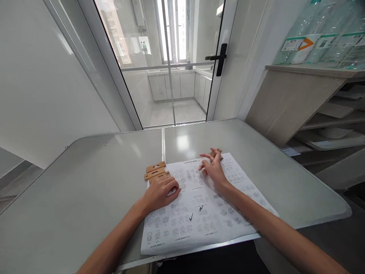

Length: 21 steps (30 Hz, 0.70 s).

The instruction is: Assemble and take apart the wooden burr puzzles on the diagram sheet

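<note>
A white printed sheet (199,209) full of small diagrams lies on the grey table (85,182). My left hand (161,192) rests on the sheet's upper left edge with its fingers curled under, right beside several flat wooden notched pieces (155,171) lying side by side. My right hand (212,167) is over the sheet's top edge, fingers spread, its fingertips touching small wooden pieces (216,153) there. What the left hand's curled fingers hold, if anything, is hidden.
A glass sliding door (171,61) with a black handle (221,59) stands behind the table. Wooden shelves (327,114) with stacked papers are at the right, plastic bottles (327,34) on top. The table's front edge is near my body.
</note>
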Motion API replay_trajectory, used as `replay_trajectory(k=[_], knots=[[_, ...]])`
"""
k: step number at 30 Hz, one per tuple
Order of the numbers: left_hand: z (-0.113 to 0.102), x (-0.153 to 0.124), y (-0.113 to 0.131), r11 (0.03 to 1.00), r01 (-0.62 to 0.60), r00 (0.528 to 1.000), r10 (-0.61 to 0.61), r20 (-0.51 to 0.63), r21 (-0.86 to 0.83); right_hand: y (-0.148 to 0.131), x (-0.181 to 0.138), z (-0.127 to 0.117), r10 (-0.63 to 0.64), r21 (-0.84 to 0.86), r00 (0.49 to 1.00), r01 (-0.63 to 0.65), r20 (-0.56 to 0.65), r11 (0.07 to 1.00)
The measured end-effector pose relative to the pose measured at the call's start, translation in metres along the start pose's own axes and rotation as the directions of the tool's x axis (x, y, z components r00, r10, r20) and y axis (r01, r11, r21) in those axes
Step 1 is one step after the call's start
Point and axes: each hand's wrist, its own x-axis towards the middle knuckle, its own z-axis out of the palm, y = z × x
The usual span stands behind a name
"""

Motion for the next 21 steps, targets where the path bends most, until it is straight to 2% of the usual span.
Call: replay_trajectory(k=[7,11,13,16,19,21], knots=[[0.0,0.0,0.0,1.0,0.009,1.0,-0.009,-0.001,-0.012,-0.002,-0.005,0.004,-0.003,-0.014,0.996,0.005,0.088,1.0],[0.0,0.0,0.002,0.998,0.049,0.999,-0.049,-0.003,-0.043,-0.007,-0.01,0.007,-0.019,0.041,0.971,0.009,0.236,0.999],[0.0,0.001,0.003,0.992,0.097,0.995,-0.098,-0.011,-0.083,-0.012,-0.013,0.007,-0.047,0.084,0.933,0.018,0.356,0.996],[0.0,0.001,0.005,0.953,0.23,0.969,-0.243,-0.043,-0.195,-0.021,-0.019,0.007,-0.063,0.112,0.844,0.003,0.533,0.994],[0.001,0.002,0.006,0.861,0.355,0.909,-0.409,-0.08,-0.366,-0.025,-0.023,0.007,-0.013,0.107,0.751,-0.077,0.66,0.991],[0.001,0.002,0.006,0.791,0.369,0.888,-0.455,-0.067,-0.488,-0.023,-0.024,0.007,0.024,0.103,0.684,-0.144,0.729,0.984]])
